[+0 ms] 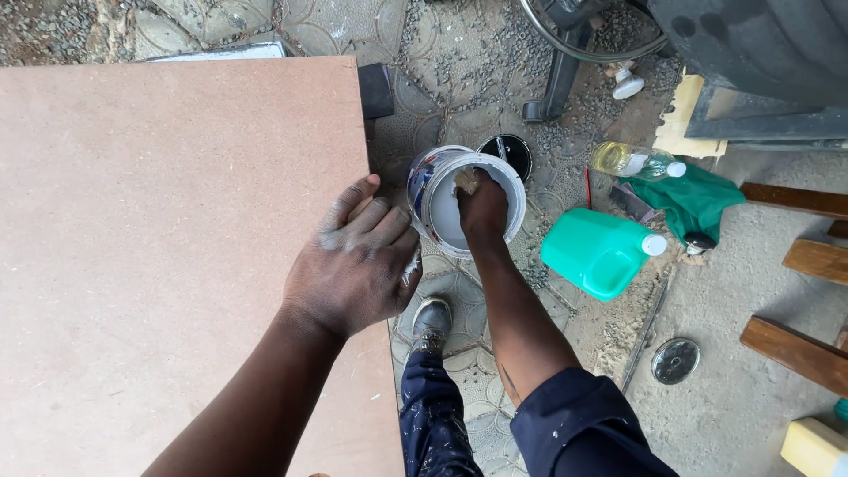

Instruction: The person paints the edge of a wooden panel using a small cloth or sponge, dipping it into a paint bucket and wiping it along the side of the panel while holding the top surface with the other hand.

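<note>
Brown board [168, 247]: its edge is pressed by the flat, open left hand [358, 265].
White paint can [442, 212]: entered by the right hand [481, 208], closed on a tan sponge [466, 181].

A left hand [353, 265] rests flat on the edge of a large brown board [159, 247]. The right hand [483, 208] reaches into a white paint bucket [442, 208] on the paved ground, holding a small sponge [466, 181]. A green jug [596, 252] lies nearby.
</note>
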